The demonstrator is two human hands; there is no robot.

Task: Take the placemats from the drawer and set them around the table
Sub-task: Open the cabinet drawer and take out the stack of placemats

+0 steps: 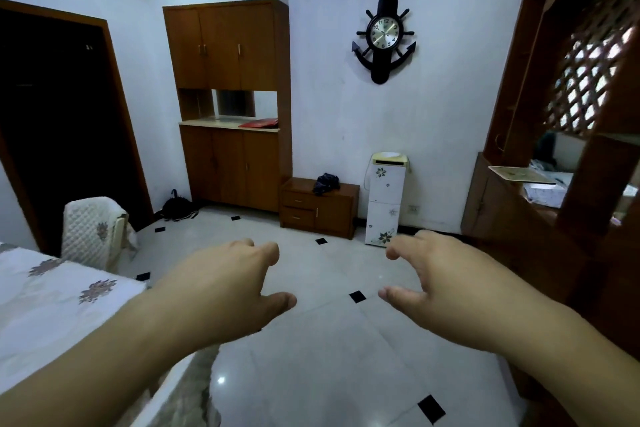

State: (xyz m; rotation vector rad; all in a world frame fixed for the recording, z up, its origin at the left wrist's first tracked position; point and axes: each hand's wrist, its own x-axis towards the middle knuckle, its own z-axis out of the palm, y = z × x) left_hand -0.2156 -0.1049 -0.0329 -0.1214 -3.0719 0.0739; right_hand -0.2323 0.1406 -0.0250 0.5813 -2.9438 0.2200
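Both hands are held out over the glossy white tiled floor (329,374) with nothing in them. The left hand (225,288) and the right hand (446,284) each show loosely curled fingers and a thumb set apart from them, gripping nothing. No placemats are in sight; my guess is they lie shut inside the low brown wooden cabinet with two drawers (298,208) against the far wall, well apart from the hands. The table with the white flowered cloth (52,305) sits at the left edge. Trouble could come from pulling the wrong drawer, since neither shows its contents, or from bumping the white flowered water dispenser (386,198) standing just beside that cabinet — a careless elbow would do it.
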